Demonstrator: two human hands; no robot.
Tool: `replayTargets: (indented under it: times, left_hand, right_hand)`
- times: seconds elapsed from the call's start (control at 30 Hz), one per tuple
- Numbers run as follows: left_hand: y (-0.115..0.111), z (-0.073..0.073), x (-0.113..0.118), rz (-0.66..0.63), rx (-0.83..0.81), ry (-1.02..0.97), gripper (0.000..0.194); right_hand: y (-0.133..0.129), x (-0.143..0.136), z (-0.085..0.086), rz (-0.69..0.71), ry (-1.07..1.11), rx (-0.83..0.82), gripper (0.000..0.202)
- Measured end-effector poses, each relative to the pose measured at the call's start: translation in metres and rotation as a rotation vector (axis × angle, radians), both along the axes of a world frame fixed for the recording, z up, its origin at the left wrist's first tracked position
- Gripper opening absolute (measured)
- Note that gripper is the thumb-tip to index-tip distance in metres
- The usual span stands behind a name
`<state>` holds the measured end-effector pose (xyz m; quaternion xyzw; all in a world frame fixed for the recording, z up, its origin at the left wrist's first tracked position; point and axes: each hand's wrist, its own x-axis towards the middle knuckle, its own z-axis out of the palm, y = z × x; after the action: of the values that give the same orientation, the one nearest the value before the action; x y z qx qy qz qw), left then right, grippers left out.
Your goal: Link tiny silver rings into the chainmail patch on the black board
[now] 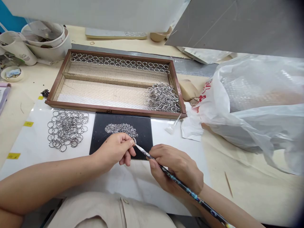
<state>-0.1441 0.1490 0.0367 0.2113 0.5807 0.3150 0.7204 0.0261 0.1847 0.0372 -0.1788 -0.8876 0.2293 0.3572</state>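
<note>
My left hand (121,147) pinches a small silver ring (134,140) between thumb and forefinger, over the near part of a black tray (144,133). In my right hand (177,164) is a long pen-like tool (180,183) with a dark patterned shaft and a pale tip. That tip meets the ring at my left fingertips; the exact contact is too small to make out. Tiny sparkling stones (121,129) lie spread on the black tray, just beyond my left hand. Left of the tray is a loose pile of silver rings (67,128).
Beyond the black tray lies a wooden-framed mesh tray (114,109), with rings in rows along its far side and a heap of rings (162,98) at its right. A white plastic bag (249,126) bulges at the right. A toothpick (228,184) lies near it. White tubs (49,44) stand back left.
</note>
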Motion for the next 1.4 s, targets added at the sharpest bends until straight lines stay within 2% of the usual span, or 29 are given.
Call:
replayTargets:
  times: [0.37,0.53,0.63,0.73,0.87,1.03,1.4]
  left_hand:
    - [-0.001,0.001,0.000,-0.008,0.008,0.008,0.024]
    - [-0.004,-0.005,0.000,-0.017,0.036,0.026,0.022]
    - [-0.005,-0.008,0.000,-0.029,0.045,0.037,0.021]
    - [-0.005,-0.009,0.000,-0.031,0.045,0.051,0.020]
    - [-0.006,-0.010,0.001,-0.032,0.038,0.055,0.018]
    - [-0.005,-0.008,-0.001,-0.024,0.048,-0.009,0.020]
    - [-0.003,-0.006,-0.003,0.018,-0.001,-0.092,0.023]
  right_hand:
    - [0.001,0.003,0.003,0.032,-0.039,-0.042,0.023]
    - [0.004,0.006,0.001,0.048,0.114,-0.218,0.023]
    - [0.007,0.007,-0.009,-0.043,0.297,-0.386,0.021]
    - [0.012,0.008,-0.019,-0.184,0.370,-0.488,0.016]
    - [0.018,0.006,-0.025,-0.307,0.267,-0.556,0.012]
    - [0.023,0.003,-0.029,-0.367,0.094,-0.584,0.013]
    - [0.024,0.002,-0.033,-0.373,0.028,-0.555,0.015]
